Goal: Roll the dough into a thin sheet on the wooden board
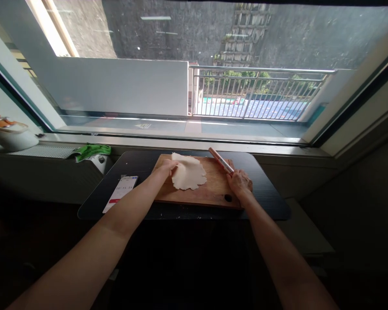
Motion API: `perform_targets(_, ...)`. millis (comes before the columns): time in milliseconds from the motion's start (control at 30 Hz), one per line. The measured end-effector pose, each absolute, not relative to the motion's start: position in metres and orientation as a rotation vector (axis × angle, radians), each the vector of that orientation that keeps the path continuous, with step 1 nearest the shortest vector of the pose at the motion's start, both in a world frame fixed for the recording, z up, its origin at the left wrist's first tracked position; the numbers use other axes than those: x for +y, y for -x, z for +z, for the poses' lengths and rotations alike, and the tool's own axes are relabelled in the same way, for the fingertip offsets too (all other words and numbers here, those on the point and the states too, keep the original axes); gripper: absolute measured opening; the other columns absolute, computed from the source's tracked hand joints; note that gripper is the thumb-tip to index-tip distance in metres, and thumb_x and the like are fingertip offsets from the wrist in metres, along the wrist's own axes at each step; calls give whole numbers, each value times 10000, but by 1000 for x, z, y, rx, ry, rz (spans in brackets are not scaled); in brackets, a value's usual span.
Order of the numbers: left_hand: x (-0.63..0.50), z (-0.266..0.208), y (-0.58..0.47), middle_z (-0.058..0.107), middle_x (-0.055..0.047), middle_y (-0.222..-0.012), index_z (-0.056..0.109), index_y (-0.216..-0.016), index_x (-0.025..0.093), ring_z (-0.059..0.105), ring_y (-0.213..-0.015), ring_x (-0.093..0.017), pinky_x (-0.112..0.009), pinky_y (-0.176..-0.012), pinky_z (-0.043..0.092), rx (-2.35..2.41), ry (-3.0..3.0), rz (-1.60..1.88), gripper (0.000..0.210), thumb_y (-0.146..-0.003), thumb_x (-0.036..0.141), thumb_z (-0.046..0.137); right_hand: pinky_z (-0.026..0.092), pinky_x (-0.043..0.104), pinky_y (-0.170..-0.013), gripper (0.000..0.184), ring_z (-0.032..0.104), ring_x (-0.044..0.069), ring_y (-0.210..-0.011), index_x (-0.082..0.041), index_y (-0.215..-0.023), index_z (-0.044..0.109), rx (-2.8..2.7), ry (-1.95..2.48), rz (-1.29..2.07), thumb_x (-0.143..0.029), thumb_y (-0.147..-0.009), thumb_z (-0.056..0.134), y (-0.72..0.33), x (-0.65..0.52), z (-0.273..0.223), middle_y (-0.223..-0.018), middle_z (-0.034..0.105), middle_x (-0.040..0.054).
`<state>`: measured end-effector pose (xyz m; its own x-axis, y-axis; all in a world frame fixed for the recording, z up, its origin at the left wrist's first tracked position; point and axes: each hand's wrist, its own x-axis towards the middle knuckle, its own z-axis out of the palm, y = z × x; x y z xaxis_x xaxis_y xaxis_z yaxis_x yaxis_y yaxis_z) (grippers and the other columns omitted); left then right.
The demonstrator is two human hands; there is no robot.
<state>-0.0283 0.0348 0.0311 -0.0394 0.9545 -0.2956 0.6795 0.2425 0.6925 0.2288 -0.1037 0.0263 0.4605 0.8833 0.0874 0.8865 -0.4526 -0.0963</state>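
A flat, ragged-edged sheet of pale dough (190, 174) lies on a wooden cutting board (210, 196), over its left and middle part. My left hand (169, 167) pinches the dough at its left edge, where the sheet puckers a little. On the board's right side, my right hand (239, 181) is wrapped round the near end of a rolling pin (220, 160). The pin points away and to the left, apart from the dough. Some fingers of both hands are hidden from this angle.
The board rests on a small black table (261, 189). A phone (121, 191) showing a running timer lies left of the board, partly behind my left forearm. A green cloth (93, 151) hangs on the radiator (48, 150). Beyond the table stands a window sill (181, 142).
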Motion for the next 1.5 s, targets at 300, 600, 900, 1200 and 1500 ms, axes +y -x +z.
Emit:
perform_targets(300, 2, 21, 52, 617, 30, -553, 674, -924, 181, 648, -575, -153, -198, -454, 439, 1734, -1416, 548, 271, -864, 443, 708, 476, 375, -920, 433, 597, 298, -1163, -97, -1275, 585, -1571, 2576, -26, -395, -1009, 419, -230, -102, 23, -1229, 617, 207)
perform_targets(600, -27, 14, 71, 673, -2, -616, 636, -793, 171, 667, -567, -164, -232, -503, 550, 1401, -1274, 607, 66, -772, 215, 680, 470, 373, -955, 431, 581, 289, -1175, -122, -1331, 552, -1581, 2541, -19, -388, -1016, 423, -228, -106, 22, -1239, 612, 199)
perform_targets(900, -12, 34, 80, 747, -61, -785, 665, -932, 135, 713, -651, -208, -219, -488, 519, 1367, -1463, 385, 421, -615, 373, 806, 481, 337, -893, 394, 609, 267, -1124, -130, -1269, 588, -1597, 2546, -105, -392, -1002, 462, -227, -106, 21, -1183, 650, 164)
perform_targets(1200, -33, 36, 90, 716, -30, -719, 390, -1470, 135, 652, -507, -138, -171, -430, 435, 1471, -1405, 360, 743, -784, 166, 676, 477, 366, -808, 408, 626, 307, -1085, -101, -1199, 616, -1683, 2546, -186, -410, -1007, 430, -234, -105, 16, -1150, 651, 183)
perform_targets(1500, -43, 42, 95, 705, 4, -689, 189, -1591, 146, 629, -496, -131, -179, -449, 406, 1380, -1503, 252, 968, -782, 189, 719, 457, 356, -801, 406, 624, 296, -1072, -111, -1202, 611, -1682, 2559, -175, -409, -1009, 416, -230, -108, 22, -1147, 654, 183)
